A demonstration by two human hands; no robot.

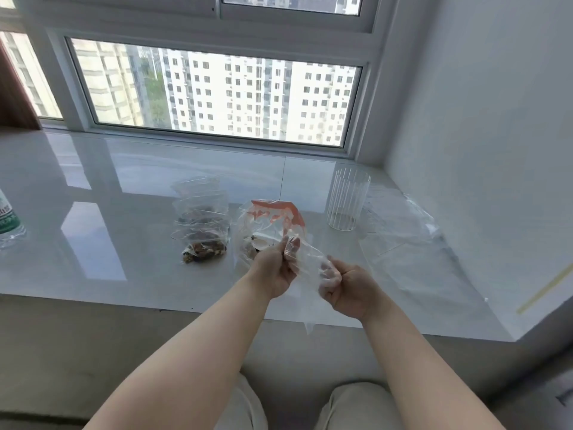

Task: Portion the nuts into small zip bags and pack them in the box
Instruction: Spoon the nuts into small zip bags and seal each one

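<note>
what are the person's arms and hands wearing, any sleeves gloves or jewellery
Nothing shows on them: the left hand and right hand are bare, with no gloves, rings or watch in view. Both forearms are bare too, with no sleeves in view.

We see a clear bag (305,259) in our hands. Behind it, a clear bag with orange-red print (273,221) holds brown nuts. To the left, clear small bags (201,225) show brown nuts. Far right stands a clear ribbed cup (348,200). The sill (93,212) is glossy white; the bottle label (7,215) far left is green and white.
</note>
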